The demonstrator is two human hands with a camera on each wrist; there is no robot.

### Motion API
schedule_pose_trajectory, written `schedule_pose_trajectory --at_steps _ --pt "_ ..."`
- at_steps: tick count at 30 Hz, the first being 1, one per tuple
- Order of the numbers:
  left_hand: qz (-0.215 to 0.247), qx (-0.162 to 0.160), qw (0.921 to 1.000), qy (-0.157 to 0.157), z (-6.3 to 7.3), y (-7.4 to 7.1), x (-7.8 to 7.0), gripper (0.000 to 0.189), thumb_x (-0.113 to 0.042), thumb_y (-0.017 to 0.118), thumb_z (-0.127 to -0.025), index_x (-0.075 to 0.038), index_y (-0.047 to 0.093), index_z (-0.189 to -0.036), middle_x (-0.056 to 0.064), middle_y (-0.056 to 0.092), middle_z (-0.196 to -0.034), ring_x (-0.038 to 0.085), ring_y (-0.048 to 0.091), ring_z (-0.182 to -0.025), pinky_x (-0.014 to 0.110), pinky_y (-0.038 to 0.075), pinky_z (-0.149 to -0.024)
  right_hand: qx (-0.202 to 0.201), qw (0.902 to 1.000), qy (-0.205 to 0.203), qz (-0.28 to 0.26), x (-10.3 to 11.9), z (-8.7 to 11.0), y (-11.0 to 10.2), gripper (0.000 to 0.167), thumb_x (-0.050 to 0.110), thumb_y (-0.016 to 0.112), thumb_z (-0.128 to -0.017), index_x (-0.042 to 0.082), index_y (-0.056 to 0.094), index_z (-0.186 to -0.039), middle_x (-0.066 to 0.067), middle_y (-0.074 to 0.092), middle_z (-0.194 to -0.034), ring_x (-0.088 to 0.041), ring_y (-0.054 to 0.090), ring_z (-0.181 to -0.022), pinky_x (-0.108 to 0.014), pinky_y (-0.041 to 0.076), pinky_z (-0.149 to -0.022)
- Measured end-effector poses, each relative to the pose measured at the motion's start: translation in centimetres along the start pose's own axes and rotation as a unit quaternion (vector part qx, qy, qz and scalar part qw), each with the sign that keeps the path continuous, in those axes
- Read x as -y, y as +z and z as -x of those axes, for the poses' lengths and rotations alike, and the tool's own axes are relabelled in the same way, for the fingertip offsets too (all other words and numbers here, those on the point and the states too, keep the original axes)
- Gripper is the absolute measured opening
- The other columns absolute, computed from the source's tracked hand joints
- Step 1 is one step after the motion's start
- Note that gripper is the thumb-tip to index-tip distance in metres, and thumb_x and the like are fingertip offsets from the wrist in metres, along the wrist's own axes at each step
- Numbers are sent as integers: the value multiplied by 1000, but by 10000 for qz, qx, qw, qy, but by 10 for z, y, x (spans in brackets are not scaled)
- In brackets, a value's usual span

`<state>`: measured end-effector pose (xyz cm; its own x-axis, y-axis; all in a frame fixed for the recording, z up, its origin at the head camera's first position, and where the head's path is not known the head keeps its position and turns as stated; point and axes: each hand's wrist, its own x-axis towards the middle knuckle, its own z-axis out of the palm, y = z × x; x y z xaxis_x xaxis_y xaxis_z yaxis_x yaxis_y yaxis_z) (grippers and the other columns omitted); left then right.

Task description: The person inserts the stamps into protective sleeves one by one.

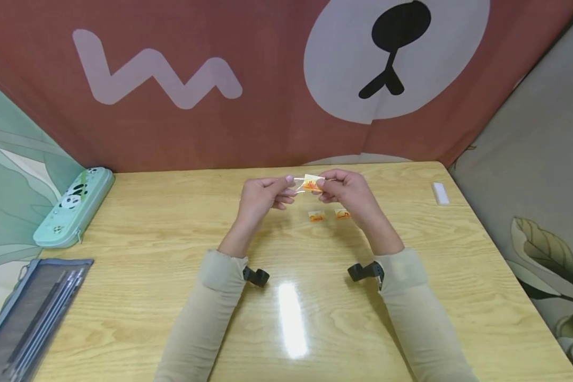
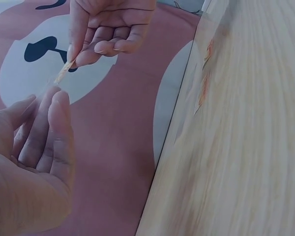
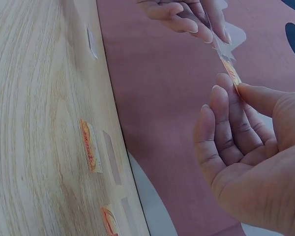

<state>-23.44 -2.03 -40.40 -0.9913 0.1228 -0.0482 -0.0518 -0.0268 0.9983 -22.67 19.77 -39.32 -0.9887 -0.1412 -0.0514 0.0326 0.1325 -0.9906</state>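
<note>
Both hands are raised above the back of the table, with a small clear plastic packet with an orange-and-yellow printed label [image 1: 311,183] between them. My left hand [image 1: 266,197] pinches the clear end between thumb and fingers. Thumb and index finger of my right hand [image 1: 350,193] pinch the printed end [image 3: 231,73]. In the left wrist view the label [image 2: 64,72] appears nearly edge-on. Below the hands, two similar orange-and-yellow printed pieces [image 1: 317,216] lie side by side on the wooden table [image 1: 172,233]; the right wrist view shows one piece [image 3: 90,146] face up.
A mint panda pencil case [image 1: 76,207] stands at the table's back left corner. In front of it lies a see-through blue-edged zip pouch [image 1: 38,313] with pens inside. A white eraser-like block [image 1: 441,193] sits at the back right. A red printed curtain [image 1: 267,127] hangs behind.
</note>
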Motion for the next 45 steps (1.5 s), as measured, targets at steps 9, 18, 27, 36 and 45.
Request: schedule_pose_trajectory --at_steps 9,18,27,36,45 --pt "120 -146 9998 54 1 2 0 35 -32 76 -93 2 79 -101 3 78 -76 12 75 -65 25 62 -57 8 9999 22 106 1 1 0 28 19 65 -100 -2 64 -118 6 72 -86 -9 70 -74 -27 63 -78" --pt "121 -223 9996 96 0 4 1 35 -29 75 -94 6 78 -98 0 76 -71 11 73 -63 25 62 -57 126 9996 119 215 0 2 0 30 20 65 -100 -4 65 -118 6 71 -87 -11 70 -77 -25 62 -77" --pt "92 -236 9996 111 1 5 1 29 -27 77 -92 1 80 -98 3 77 -76 11 74 -64 26 63 -60 185 9995 135 233 0 2 -1 30 18 66 -99 -5 66 -118 7 73 -86 -10 70 -77 -24 62 -77" --pt "-112 -103 9996 222 1 9 2 27 -28 79 -91 -2 81 -96 6 78 -79 12 74 -66 28 64 -62 183 9993 157 302 0 2 -1 32 21 66 -99 -4 67 -120 5 73 -89 -9 70 -77 -24 62 -78" --pt "-140 112 9998 12 2 12 1 22 -18 75 -93 -1 78 -106 19 77 -99 9 71 -63 26 64 -64 102 9990 140 418 -3 1 0 33 25 68 -98 -2 69 -119 0 74 -94 -15 73 -84 -26 63 -79"
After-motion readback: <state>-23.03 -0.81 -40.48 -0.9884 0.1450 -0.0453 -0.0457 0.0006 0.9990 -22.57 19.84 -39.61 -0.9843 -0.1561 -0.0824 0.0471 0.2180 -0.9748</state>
